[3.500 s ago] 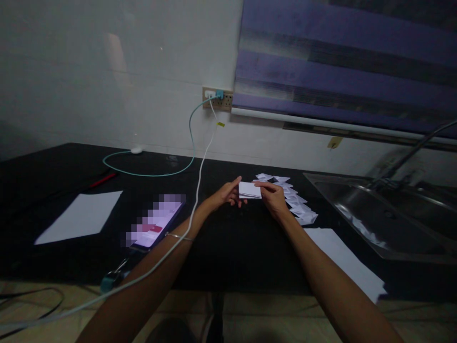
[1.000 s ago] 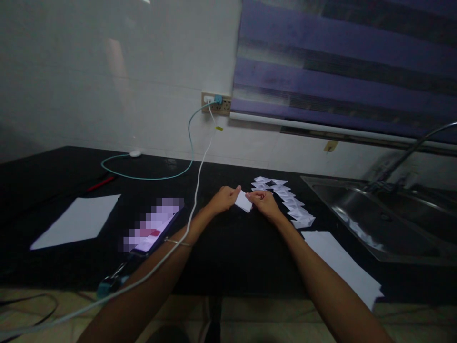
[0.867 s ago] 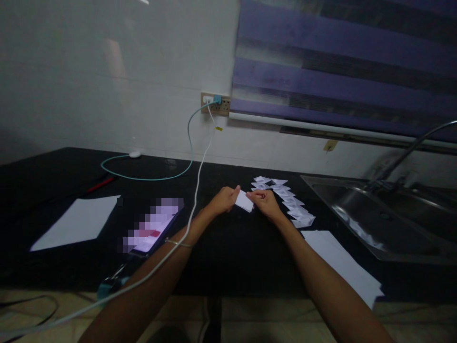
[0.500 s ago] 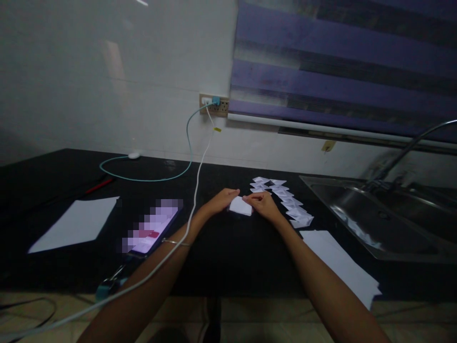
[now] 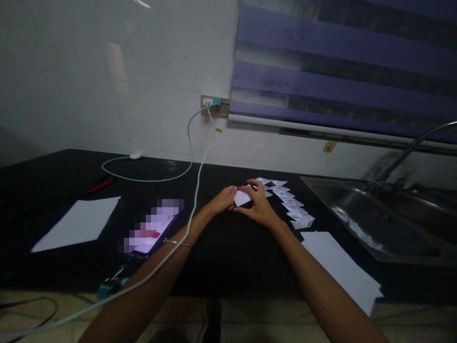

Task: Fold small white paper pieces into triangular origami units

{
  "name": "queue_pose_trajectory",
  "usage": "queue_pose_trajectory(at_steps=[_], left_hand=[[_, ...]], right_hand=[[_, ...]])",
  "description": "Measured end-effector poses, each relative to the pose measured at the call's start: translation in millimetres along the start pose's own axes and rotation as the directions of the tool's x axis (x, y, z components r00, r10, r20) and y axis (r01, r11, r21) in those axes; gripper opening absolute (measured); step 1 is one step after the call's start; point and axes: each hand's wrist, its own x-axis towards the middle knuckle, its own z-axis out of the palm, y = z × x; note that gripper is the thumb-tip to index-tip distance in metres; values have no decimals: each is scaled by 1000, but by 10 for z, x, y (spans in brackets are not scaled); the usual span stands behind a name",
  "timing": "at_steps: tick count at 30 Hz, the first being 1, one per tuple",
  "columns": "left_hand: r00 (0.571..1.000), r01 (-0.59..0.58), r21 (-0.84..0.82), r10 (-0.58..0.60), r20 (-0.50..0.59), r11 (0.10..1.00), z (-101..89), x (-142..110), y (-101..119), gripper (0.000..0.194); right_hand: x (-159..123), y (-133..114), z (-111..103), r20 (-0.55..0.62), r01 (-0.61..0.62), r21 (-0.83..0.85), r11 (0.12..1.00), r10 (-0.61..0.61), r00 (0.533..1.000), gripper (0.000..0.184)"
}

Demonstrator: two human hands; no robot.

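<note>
A small folded piece of white paper [image 5: 243, 197] is held up between my two hands over the dark counter. My left hand [image 5: 224, 200] is closed on its left edge. Thumb and fingers of my right hand [image 5: 260, 205] curve around the paper from the right, gripping it at the top and bottom. Just behind and to the right lie several folded paper boats [image 5: 293, 205] in two overlapping rows, partly hidden by my right hand. A stack of white sheets [image 5: 339, 269] rests beside my right forearm.
At the right is a steel sink [image 5: 378, 224] with a faucet [image 5: 410, 150]. On the left lie a white sheet [image 5: 80, 223] and a lit phone [image 5: 152, 231]. A white cable [image 5: 194, 205] crosses over my left forearm from the wall outlet [image 5: 224, 108].
The folded paper has been turned, now showing an angled point toward me. My right hand has shifted from pinching its top edge to spreading around its right side.
</note>
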Motion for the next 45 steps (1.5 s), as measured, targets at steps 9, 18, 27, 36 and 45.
queue_pose_trajectory(at_steps=[9, 18, 27, 36, 45], left_hand=[[997, 15, -40, -18, -73, 999, 12, 8, 18, 41], [998, 21, -114, -15, 53, 993, -86, 25, -17, 37], [999, -13, -168, 22, 47, 986, -124, 50, -61, 34], [993, -9, -116, 22, 116, 993, -87, 17, -24, 35], [986, -66, -69, 75, 150, 995, -6, -18, 17, 29]], right_hand=[[-30, 66, 21, 50, -70, 117, 991, 64, 997, 65], [-19, 99, 9, 22, -109, 205, 973, 107, 994, 60], [-11, 160, -22, -104, -68, 223, 972, 93, 990, 14], [23, 197, 7, -209, -170, 334, 927, 249, 946, 21], [61, 238, 79, -323, -186, 357, 915, 308, 895, 22]])
